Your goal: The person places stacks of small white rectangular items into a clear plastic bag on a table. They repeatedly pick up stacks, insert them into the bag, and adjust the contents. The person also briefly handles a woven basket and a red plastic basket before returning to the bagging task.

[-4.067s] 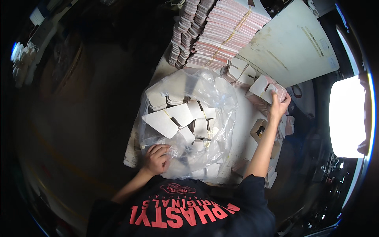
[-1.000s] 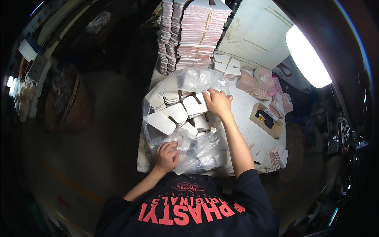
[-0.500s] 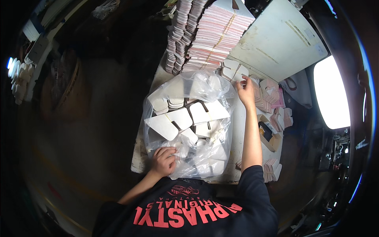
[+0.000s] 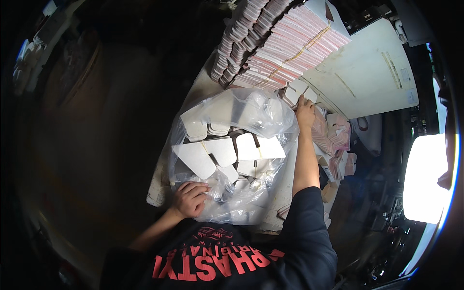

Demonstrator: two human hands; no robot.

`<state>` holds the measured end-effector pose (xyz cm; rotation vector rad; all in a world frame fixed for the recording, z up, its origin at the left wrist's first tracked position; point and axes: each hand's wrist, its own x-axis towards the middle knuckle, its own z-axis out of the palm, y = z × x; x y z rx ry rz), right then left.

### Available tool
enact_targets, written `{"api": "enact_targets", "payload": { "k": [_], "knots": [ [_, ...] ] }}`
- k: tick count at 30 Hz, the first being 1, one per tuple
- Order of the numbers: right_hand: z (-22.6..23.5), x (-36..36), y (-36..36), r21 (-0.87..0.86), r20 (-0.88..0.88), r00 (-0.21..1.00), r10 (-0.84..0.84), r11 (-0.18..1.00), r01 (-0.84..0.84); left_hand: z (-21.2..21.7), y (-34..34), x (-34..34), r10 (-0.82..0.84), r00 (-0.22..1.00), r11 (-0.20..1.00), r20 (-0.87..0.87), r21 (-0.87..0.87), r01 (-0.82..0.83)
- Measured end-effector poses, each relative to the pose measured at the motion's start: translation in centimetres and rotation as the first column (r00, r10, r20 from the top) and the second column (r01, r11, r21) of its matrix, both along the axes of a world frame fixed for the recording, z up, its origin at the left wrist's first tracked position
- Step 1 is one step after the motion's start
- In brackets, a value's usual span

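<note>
A large clear plastic bag (image 4: 220, 108) stands open in front of me on the table, with several banded bundles of white slotted card pieces (image 4: 205, 157) inside. My left hand (image 4: 191, 199) is closed on the bag's near left edge, its fingers curled over the plastic. Beyond the bag's far right side, my right hand (image 4: 305, 116) grips the near edge of a small bundle of white rounded card pieces (image 4: 291, 94). The fingertips touch that bundle, which sits at the foot of the tall stack; the thumb's hold is partly hidden.
A tall banded stack of pink-edged card pieces (image 4: 290, 43) rises at the back of the table. A pale upright board (image 4: 367, 67) leans beside it. Smaller pink-edged stacks (image 4: 323, 128) lie right of my forearm, near a partly hidden box (image 4: 330, 191). Far right, a bright panel (image 4: 425, 179) glows.
My right hand has closed in on the small white bundle and now touches it. My left hand stays on the bag's edge. The whole view has turned slightly.
</note>
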<state>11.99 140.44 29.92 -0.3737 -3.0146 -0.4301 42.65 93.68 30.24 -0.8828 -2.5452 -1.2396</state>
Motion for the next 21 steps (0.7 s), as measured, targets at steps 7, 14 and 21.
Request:
{"api": "enact_targets", "payload": {
  "k": [7,14,21],
  "knots": [
    [6.5,5.4,1.6,-0.313,-0.263,0.953,0.153,0.920,-0.234,-0.1,0.0,0.0,0.011,0.998,1.000,-0.063,0.020,-0.009],
    [16.5,14.3,-0.2,-0.572,-0.628,0.778,-0.027,0.694,-0.437,2.2,0.6,0.4,-0.005,1.000,0.996,0.006,-0.089,0.005],
    [28.3,24.5,-9.1,-0.514,-0.720,0.674,0.167,0.525,-0.679,11.6,-0.5,2.7,-0.383,0.742,0.697,0.550,-0.354,0.623]
  ]
}}
